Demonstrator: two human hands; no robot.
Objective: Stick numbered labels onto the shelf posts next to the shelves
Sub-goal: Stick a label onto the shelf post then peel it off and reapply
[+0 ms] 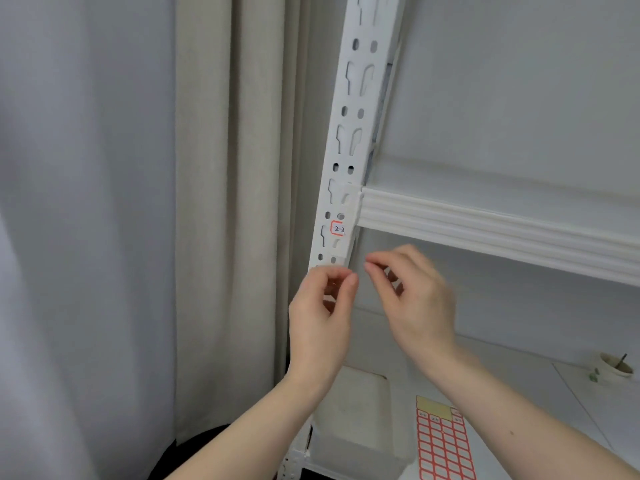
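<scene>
Head camera: a red-bordered label [337, 229] marked 2-2 sits on the white shelf post [349, 140], just above the left hand [320, 317]. Both the left and right hand [415, 299] hover with fingers curled; whether either pinches anything cannot be told. The label sheet [443, 445] lies below the right forearm. A loose corner could peel over the post's slots.

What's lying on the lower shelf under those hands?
On the lower shelf lie a red-bordered label sheet, a white box and a small cup. The forearms cover part of it.
</scene>
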